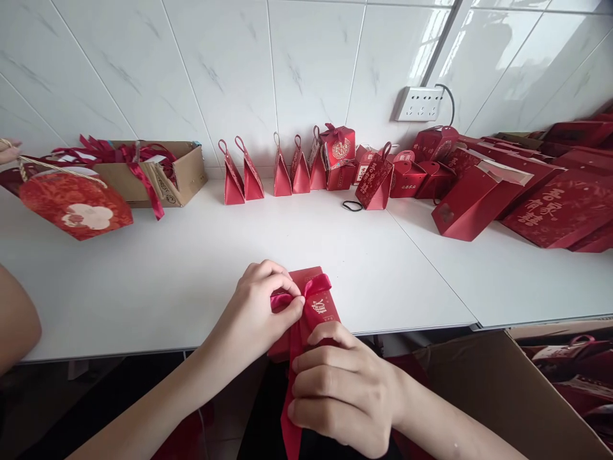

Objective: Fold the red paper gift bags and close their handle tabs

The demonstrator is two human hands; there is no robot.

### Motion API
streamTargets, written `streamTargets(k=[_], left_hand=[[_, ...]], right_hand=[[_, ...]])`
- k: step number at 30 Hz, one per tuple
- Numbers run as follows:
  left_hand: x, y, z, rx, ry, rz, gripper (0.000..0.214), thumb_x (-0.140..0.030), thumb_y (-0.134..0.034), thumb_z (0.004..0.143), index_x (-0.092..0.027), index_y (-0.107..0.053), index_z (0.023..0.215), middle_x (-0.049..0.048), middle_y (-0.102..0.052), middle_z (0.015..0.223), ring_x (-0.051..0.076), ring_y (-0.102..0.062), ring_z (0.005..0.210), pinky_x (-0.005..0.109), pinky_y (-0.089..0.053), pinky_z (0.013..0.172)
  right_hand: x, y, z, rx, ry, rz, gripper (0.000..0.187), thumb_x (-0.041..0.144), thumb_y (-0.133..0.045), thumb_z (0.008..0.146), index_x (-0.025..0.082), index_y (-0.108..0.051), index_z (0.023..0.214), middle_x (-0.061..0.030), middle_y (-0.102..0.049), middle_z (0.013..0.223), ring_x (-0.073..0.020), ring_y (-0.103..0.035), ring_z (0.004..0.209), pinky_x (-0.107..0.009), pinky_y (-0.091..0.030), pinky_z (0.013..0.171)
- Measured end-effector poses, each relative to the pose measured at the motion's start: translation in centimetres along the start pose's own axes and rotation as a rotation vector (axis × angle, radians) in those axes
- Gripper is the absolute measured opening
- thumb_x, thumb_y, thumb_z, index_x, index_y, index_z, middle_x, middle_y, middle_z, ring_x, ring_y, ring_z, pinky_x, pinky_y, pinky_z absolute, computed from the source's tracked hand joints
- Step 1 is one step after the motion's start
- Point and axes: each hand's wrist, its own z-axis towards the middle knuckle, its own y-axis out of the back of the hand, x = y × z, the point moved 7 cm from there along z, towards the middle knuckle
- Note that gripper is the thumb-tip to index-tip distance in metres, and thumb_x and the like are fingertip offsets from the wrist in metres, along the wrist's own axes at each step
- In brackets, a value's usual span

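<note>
A small red gift box with gold lettering lies at the front edge of the white table. A red satin ribbon is looped over its top and hangs down past the edge. My left hand pinches the ribbon's bow at the box's left side, fingers closed. My right hand is curled just below the box, gripping the ribbon's hanging tail against the box's lower end.
Several red pyramid boxes stand along the tiled wall, with more red boxes piled at right. A cardboard carton of ribbons sits at back left. Another person's hand holds a red bag. An open carton stands below right.
</note>
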Motion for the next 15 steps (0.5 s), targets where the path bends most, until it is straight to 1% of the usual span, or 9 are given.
streamTargets(k=[2,4,5,7,8,10,12,13,15], left_hand=[[0.0,0.1,-0.1,0.002,-0.011,0.002,0.015,-0.031,-0.057,0.081,-0.023,-0.062,0.07,0.0022,-0.062,0.089,0.021,-0.057,0.093,0.035,-0.048,0.084],[0.0,0.5,-0.2,-0.011,-0.027,-0.009,0.014,-0.033,-0.057,0.083,-0.023,-0.062,0.075,0.0019,-0.062,0.09,0.02,-0.057,0.093,0.034,-0.047,0.085],[0.1,1.0,-0.3,-0.027,-0.027,-0.017,0.015,-0.035,-0.056,0.084,-0.023,-0.062,0.079,0.0018,-0.063,0.091,0.02,-0.058,0.093,0.033,-0.047,0.085],[0.5,2.0,-0.6,-0.076,0.013,-0.024,0.019,-0.04,-0.052,0.086,-0.023,-0.062,0.085,0.0019,-0.063,0.091,0.019,-0.058,0.09,0.032,-0.047,0.084],[0.8,2.5,-0.7,-0.1,0.052,-0.019,0.022,-0.043,-0.05,0.087,-0.023,-0.062,0.086,0.0018,-0.064,0.09,0.019,-0.058,0.087,0.031,-0.047,0.081],[1.3,3.2,-1.0,-0.109,0.151,0.003,0.029,-0.047,-0.046,0.088,-0.023,-0.059,0.08,0.0012,-0.064,0.083,0.018,-0.058,0.079,0.029,-0.047,0.072],[1.8,3.1,-1.2,-0.055,0.249,0.024,0.036,-0.053,-0.044,0.087,-0.022,-0.055,0.072,-0.0004,-0.061,0.072,0.017,-0.055,0.066,0.027,-0.043,0.062],[2.0,2.8,-1.3,-0.021,0.287,0.032,0.038,-0.055,-0.044,0.086,-0.022,-0.053,0.069,-0.0014,-0.058,0.067,0.016,-0.053,0.061,0.026,-0.041,0.058],[2.3,2.2,-1.5,0.03,0.336,0.033,0.04,-0.057,-0.044,0.084,-0.022,-0.049,0.065,-0.0031,-0.053,0.06,0.014,-0.048,0.055,0.025,-0.037,0.053]], right_hand=[[0.2,0.0,-0.1,0.062,-0.012,-0.015,0.032,0.01,-0.038,0.096,0.015,-0.067,0.083,-0.0003,-0.07,0.073,-0.0118,-0.065,0.077,-0.031,-0.049,0.085],[0.2,0.5,-0.2,0.107,-0.03,-0.007,0.031,0.012,-0.036,0.096,0.013,-0.066,0.088,-0.0024,-0.071,0.076,-0.0139,-0.066,0.078,-0.036,-0.047,0.093],[0.0,1.1,-0.2,0.104,-0.049,0.007,0.03,0.016,-0.036,0.096,0.012,-0.066,0.091,-0.0043,-0.071,0.078,-0.0155,-0.066,0.079,-0.038,-0.047,0.093],[-1.2,3.0,0.0,0.018,-0.153,0.024,0.028,0.023,-0.037,0.096,0.012,-0.063,0.095,-0.0072,-0.068,0.079,-0.0181,-0.064,0.078,-0.04,-0.05,0.083],[-2.3,4.0,0.0,-0.036,-0.264,0.006,0.026,0.025,-0.039,0.096,0.014,-0.062,0.092,-0.0071,-0.066,0.078,-0.0181,-0.063,0.075,-0.037,-0.05,0.075],[-5.5,5.2,-0.5,-0.07,-0.589,-0.072,0.024,0.028,-0.042,0.096,0.017,-0.057,0.081,-0.0041,-0.06,0.07,-0.0157,-0.056,0.063,-0.03,-0.045,0.06],[-8.6,4.8,-1.6,0.03,-0.935,-0.1,0.035,0.04,-0.041,0.096,0.02,-0.05,0.068,0.0,-0.051,0.061,-0.0131,-0.045,0.054,-0.028,-0.037,0.052],[-9.7,4.3,-2.2,0.096,-1.065,-0.074,0.042,0.048,-0.039,0.096,0.021,-0.046,0.064,0.0015,-0.047,0.058,-0.0122,-0.04,0.051,-0.028,-0.034,0.05],[-11.0,2.9,-2.8,0.18,-1.212,0.017,0.05,0.058,-0.036,0.093,0.022,-0.038,0.059,0.0036,-0.038,0.054,-0.0111,-0.033,0.05,-0.027,-0.029,0.049]])
